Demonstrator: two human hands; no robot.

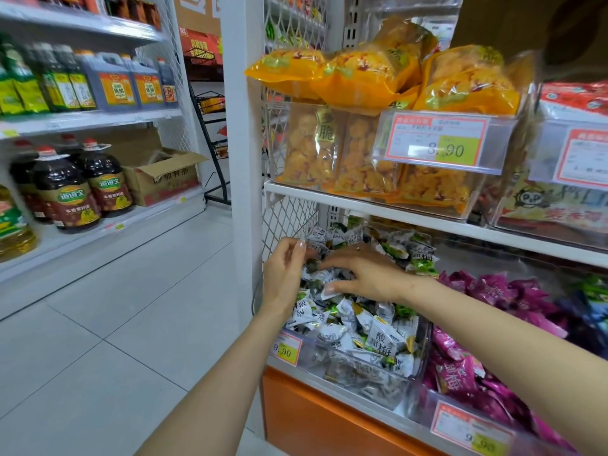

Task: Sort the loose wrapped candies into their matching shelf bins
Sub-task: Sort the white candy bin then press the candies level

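A clear plastic bin (419, 352) on the lower shelf is heaped with white, black and green wrapped candies (383, 337). My left hand (284, 273) is at the bin's left edge, its fingers curled against the pile; whether it pinches a candy I cannot tell. My right hand (365, 274) lies spread over the heap, with thumb and fingers closing round white wrappers. To the right, a second bin holds magenta wrapped candies (460, 373). Further right lie dark blue and green ones (592, 304).
The shelf above (378, 205) carries a clear bin of orange snack bags (371, 153) with a price tag. Price tags clip to the bins' fronts. A white post (241, 126) stands left of the shelf. Oil bottles (79, 189) line the left racks across a tiled aisle.
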